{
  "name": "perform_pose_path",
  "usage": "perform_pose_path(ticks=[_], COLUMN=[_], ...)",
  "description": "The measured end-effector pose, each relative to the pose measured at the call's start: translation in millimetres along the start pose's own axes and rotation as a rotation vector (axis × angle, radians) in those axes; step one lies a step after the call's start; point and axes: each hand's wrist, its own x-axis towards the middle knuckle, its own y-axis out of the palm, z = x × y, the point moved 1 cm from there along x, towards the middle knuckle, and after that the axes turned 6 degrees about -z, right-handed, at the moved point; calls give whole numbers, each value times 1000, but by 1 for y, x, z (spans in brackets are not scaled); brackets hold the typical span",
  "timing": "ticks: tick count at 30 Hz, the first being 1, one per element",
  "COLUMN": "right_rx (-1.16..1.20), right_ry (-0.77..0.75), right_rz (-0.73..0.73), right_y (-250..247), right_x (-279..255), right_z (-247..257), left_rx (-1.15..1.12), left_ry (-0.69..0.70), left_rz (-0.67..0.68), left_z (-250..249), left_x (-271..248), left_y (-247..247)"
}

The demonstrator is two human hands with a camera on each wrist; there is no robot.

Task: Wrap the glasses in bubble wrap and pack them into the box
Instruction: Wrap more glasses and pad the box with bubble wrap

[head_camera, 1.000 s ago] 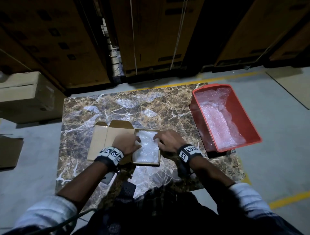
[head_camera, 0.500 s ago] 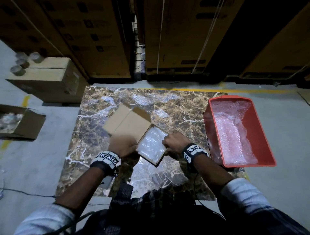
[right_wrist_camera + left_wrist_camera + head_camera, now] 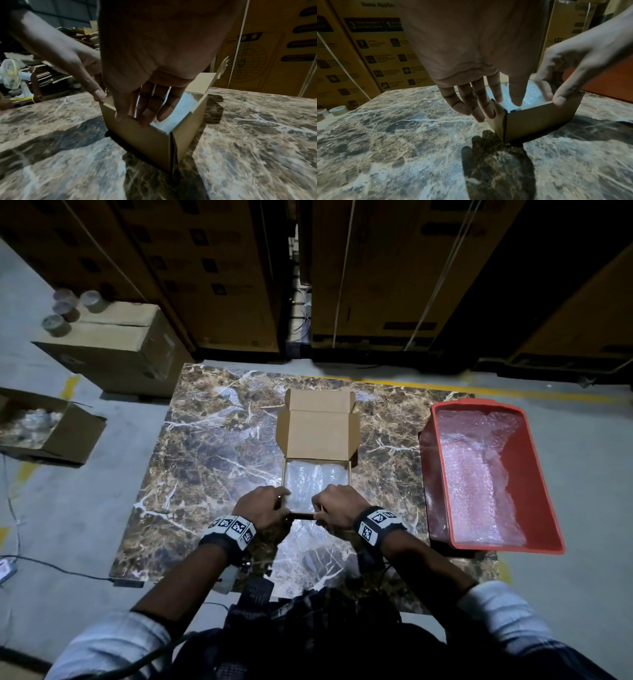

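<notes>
A small cardboard box (image 3: 318, 436) stands mid-table with its lid open and pointing away from me. Bubble-wrapped glasses (image 3: 317, 477) fill it, bright white in the wrist views (image 3: 530, 94) (image 3: 178, 115). My left hand (image 3: 263, 503) holds the near-left corner (image 3: 498, 121), with fingers down the outside of the left wall and the thumb over the wrap. My right hand (image 3: 342, 501) pinches the near wall (image 3: 145, 138), thumb outside and fingers inside on the wrap. The glasses themselves are hidden under the wrap.
A red bin (image 3: 541, 474) with bubble wrap sheets (image 3: 476, 474) sits at the marble table's (image 3: 212, 467) right edge. On the floor to the left are an open carton (image 3: 68, 436) and a closed carton (image 3: 120, 350) with tape rolls (image 3: 65, 309). Tall cartons line the back.
The box has been turned on the table, so its lid now points away instead of to the left. Both hands have shifted to the near corners.
</notes>
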Motion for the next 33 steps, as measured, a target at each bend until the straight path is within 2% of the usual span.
perform_pose_path(ticks=[3,6,9,13,16,18,21,25,29,33], right_rx=[81,190,369,547,608,600,489,375,316,235], right_ry=[26,77,186,314,435,538,750,890,949,971], right_rz=[16,-80,-257,-556,-700,-747,-637,-306,-91,-25], right_y=[-8,-29,-61,-123,-168,-180,-169,-122,-71,-47], right_x=[-6,-18,-39,-81,-111,-126,-139,-136,-120,-109], right_z=[-10,-23,-50,-104,-159,-202,-266,-318,-332,-318], left_rx=[1,70,8,-150,-204,-213,-208,-233,-260,-267], left_ry=[-24,-3,108,332,451,510,569,569,505,426], left_rz=[-4,-29,-32,-37,-74,-77,-94,-92,-74,-56], left_z=[2,-14,-51,-118,-163,-190,-221,-239,-243,-238], left_x=[1,7,19,33,45,53,61,70,73,75], left_y=[-1,-9,-26,-52,-65,-69,-72,-66,-58,-47])
